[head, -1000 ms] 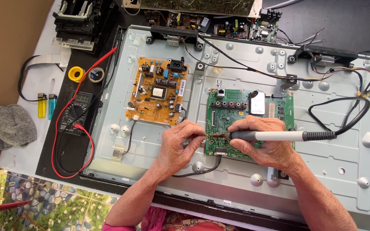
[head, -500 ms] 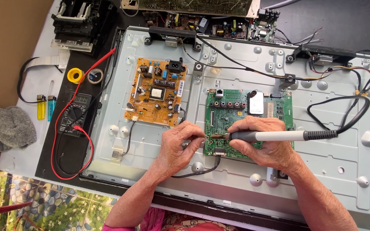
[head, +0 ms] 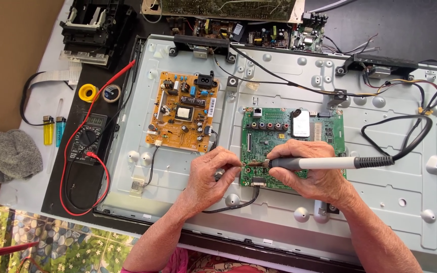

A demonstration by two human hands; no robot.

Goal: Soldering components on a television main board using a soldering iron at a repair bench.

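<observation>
I'm seeing bare room lying right of the green rectangular circuit board (head: 284,136) on the pale grey metal back panel (head: 380,202). My right hand (head: 312,169) is gripping the grey-handled soldering iron (head: 324,163), tip at the board's lower edge; my left hand (head: 211,174) is pinching something thin there, can't tell what
</observation>
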